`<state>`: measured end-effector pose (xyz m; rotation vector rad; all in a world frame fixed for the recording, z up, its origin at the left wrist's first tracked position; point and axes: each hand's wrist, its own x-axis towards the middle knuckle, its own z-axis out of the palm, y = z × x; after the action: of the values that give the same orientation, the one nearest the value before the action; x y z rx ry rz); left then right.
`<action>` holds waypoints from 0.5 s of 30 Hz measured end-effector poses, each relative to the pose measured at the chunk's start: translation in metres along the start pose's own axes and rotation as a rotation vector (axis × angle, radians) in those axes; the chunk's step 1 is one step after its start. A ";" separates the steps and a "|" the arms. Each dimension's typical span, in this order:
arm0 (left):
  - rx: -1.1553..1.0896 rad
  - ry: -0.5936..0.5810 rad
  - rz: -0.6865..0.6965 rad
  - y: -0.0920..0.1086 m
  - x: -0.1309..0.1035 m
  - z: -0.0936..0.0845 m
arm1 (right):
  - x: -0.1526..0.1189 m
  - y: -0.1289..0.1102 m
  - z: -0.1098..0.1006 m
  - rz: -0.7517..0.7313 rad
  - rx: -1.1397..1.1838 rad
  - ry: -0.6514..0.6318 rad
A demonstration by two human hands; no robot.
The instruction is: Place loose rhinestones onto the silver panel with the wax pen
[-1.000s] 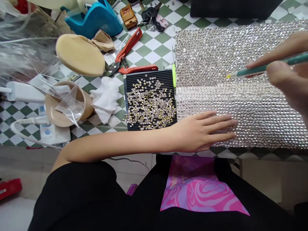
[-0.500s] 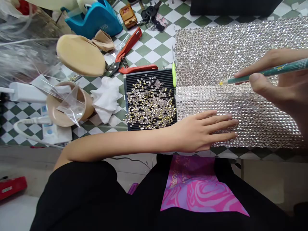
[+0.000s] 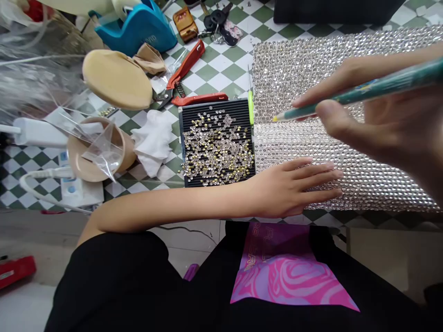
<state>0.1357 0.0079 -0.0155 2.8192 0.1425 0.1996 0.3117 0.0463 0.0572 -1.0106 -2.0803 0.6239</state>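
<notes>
A glittering rhinestone sheet (image 3: 297,64) covers the right part of the table. My left hand (image 3: 294,186) lies flat on its lower left area, fingers stretched out to the right. In my right hand (image 3: 374,115) is a green pencil-like pen (image 3: 360,92) with a yellow tip. That tip is over the sheet's left side, along the line where two differently textured areas of stones meet; whether it touches cannot be made out. Left of the sheet, a ridged black tray (image 3: 194,110) holds many loose clear and gold rhinestones (image 3: 218,147).
A green-handled awl (image 3: 250,108) lies between tray and sheet. Red-handled pliers (image 3: 187,69), a blue tape dispenser (image 3: 138,27), keys (image 3: 218,20), a crumpled tissue (image 3: 152,143) and a beige cup (image 3: 128,147) stand or lie to the left. A black box (image 3: 332,11) is at the back.
My right hand has moved left over the sheet, bringing the pen tip close to the sheet's left edge. My left hand stays where it was.
</notes>
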 end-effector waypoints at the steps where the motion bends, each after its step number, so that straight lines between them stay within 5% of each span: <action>1: -0.005 -0.001 0.000 0.000 0.000 0.001 | 0.003 -0.002 0.006 -0.001 0.002 -0.026; 7: -0.012 0.006 0.025 -0.002 0.001 0.002 | 0.011 0.000 0.037 -0.035 -0.047 -0.192; 15: 0.013 -0.010 0.014 -0.001 0.001 -0.003 | 0.009 0.010 0.047 0.066 -0.057 -0.275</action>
<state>0.1363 0.0102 -0.0131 2.8345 0.1227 0.1876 0.2758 0.0546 0.0246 -1.0791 -2.3224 0.7773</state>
